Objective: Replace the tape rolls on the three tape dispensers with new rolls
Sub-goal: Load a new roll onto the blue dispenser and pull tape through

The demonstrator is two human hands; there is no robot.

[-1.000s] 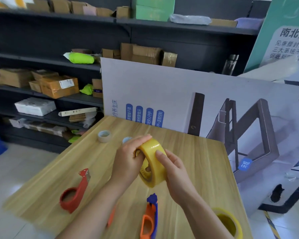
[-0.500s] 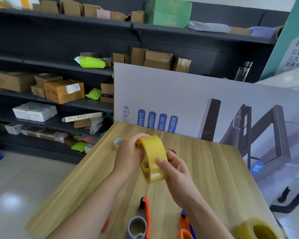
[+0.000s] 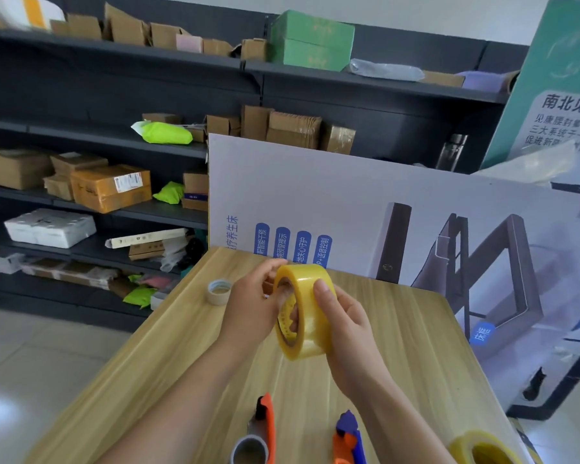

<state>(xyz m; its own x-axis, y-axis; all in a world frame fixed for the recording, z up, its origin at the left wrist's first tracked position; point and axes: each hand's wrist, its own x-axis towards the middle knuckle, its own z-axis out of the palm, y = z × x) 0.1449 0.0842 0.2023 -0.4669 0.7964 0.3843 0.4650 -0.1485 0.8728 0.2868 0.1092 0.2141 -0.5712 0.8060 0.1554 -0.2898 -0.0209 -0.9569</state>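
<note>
**Wooden table, one yellow roll in two hands**

Dark shelves (image 3: 114, 105) full of boxes are standing behind the table, and a big white poster board (image 3: 315, 195) is leaning at the far edge of the wooden table (image 3: 416, 329). You are holding the new yellow tape roll (image 3: 310, 316) up on its edge, above the middle of the table. Your left hand (image 3: 248, 313) is gripping it, with fingers poking into the hole and the thumb on the top rim. Your right hand (image 3: 349, 333) is wrapping round the other side, with the thumb pressing flat on the outer band.

I think you are looking for the loose end. Try turning the roll slowly and feeling with your thumb nail for the little bump.

An orange dispenser (image 3: 268, 420) and a blue and orange dispenser (image 3: 349, 426) are lying close to you, and your hands are not touching them. A second yellow roll (image 3: 482, 447) is sitting at the near right corner. A small used-up roll (image 3: 219, 291) is resting by the left edge.
</note>
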